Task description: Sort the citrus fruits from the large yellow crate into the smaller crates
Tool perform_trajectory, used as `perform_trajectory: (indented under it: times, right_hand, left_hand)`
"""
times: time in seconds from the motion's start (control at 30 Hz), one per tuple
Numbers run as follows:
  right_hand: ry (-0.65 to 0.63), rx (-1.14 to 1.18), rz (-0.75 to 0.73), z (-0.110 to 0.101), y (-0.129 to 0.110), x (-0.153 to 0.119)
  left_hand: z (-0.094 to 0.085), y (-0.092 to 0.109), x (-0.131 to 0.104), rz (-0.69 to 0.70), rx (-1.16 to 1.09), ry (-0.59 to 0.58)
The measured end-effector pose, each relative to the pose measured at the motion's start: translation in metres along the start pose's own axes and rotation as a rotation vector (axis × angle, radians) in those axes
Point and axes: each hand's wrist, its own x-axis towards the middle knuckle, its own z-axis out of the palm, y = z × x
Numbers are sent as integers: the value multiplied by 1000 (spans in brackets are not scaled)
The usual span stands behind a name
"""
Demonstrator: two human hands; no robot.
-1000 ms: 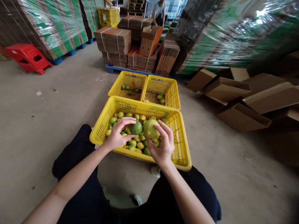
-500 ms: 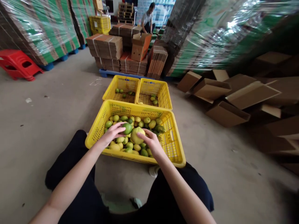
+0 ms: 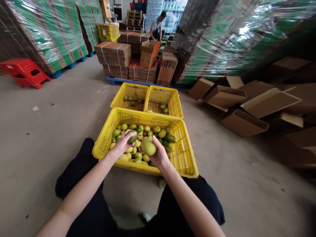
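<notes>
My left hand (image 3: 124,143) is closed around a dark green lemon (image 3: 132,137). Beside it, my right hand (image 3: 159,154) grips a larger pale yellow-green lemon (image 3: 148,146), thumb on its upper side. Both hands are over a big yellow plastic crate (image 3: 190,158) that stands between my knees. Yellow and green lemons (image 3: 162,133) cover much of its bottom, more thickly toward the left and middle. My hands and the held fruit hide some of them.
Beyond the crate stand two smaller yellow crates, left (image 3: 116,98) and right (image 3: 178,103), with a few green fruits each. Flattened cartons (image 3: 113,54) are stacked behind them. Open cardboard boxes (image 3: 243,122) lie at right, a red stool (image 3: 26,72) at left. A person (image 3: 157,26) crouches far back.
The larger lemon has turned in my right hand and come slightly lower and to the right. The green lemon in my left hand has turned darker side up. The view has shifted slightly.
</notes>
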Motion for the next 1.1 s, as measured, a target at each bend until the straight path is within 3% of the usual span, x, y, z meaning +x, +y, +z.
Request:
perform_trajectory:
  times: [0.13, 0.33, 0.43, 0.6, 0.73, 0.93, 1.1]
  right_hand:
    - [128, 74, -10, 6, -2, 0]
    - [438, 132, 93, 9, -5, 8]
    - [496, 137, 130, 7, -3, 11]
    - [530, 173, 88, 3, -1, 14]
    - [449, 217, 148, 2, -5, 11]
    - [355, 159, 113, 8, -8, 2]
    - [261, 134, 133, 4, -4, 3]
  left_hand:
    - [5, 0, -1, 24, -52, -15]
    - [5, -4, 4, -54, -258, 127]
    - [4, -3, 6, -167, -312, 167]
    - [6, 0, 6, -297, -376, 202]
    - [8, 5, 3, -317, -373, 245]
    - [7, 7, -2, -297, -331, 274]
    - [3, 2, -2, -251, -311, 222]
